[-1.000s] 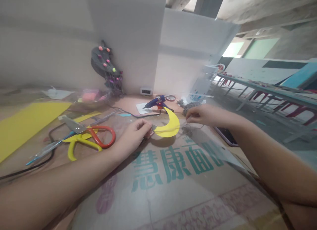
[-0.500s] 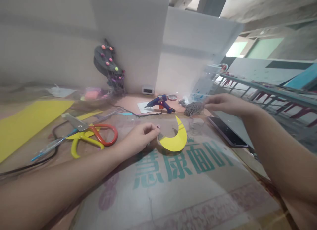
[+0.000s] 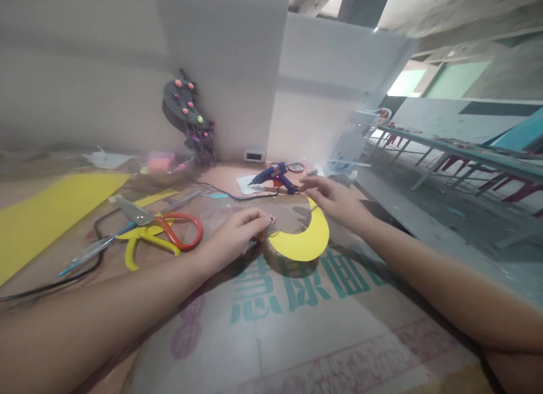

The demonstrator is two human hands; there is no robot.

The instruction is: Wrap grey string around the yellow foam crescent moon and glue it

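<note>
My left hand (image 3: pixel 248 229) pinches the left end of a yellow paper crescent (image 3: pixel 303 247), holding it just above the printed sheet. A small pale bit shows at its fingertips. My right hand (image 3: pixel 335 200) is over the crescent's upper tip, its thumb and fingers drawn together; whatever is between them cannot be made out. A thin grey strand crosses the crescent near that tip. Behind the hands a blue glue gun (image 3: pixel 275 176) rests on its stand by a white card (image 3: pixel 246 184). Grey yarn (image 3: pixel 345 178) lies partly hidden behind my right hand.
Orange-and-yellow-handled scissors (image 3: pixel 180 233) and yellow paper (image 3: pixel 55 213) lie on the left, with a black cord running past. A grey crescent decorated with pompoms (image 3: pixel 182 105) leans against the wall. A phone (image 3: pixel 388 216) is partly covered by my right arm.
My right hand has moved left, from the grey yarn to the crescent's upper tip. The crescent has shifted slightly right and turned a little; my left hand keeps its hold.
</note>
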